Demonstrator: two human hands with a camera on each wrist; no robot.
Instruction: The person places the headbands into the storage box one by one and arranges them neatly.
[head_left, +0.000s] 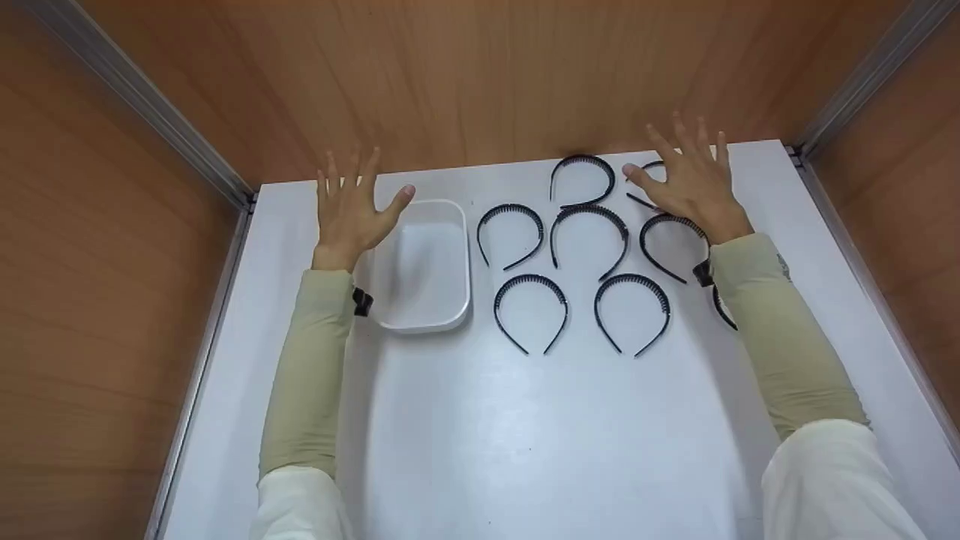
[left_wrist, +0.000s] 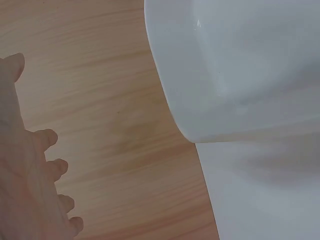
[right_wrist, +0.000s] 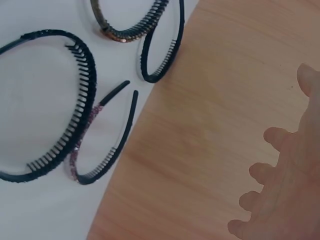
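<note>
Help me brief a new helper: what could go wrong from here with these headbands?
The uncovered rear headband seems to touch the headband in front, so lifting one might drag the other. The right hand partly hides another headband in the head view, so that one could be missed. The left hand is near the white tray and might nudge it.

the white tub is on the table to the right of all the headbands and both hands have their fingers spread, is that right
Not quite: the head view shows the white tub to the left of the headbands, not the right. It is on the table, and the left hand and right hand do have their fingers spread.
</note>
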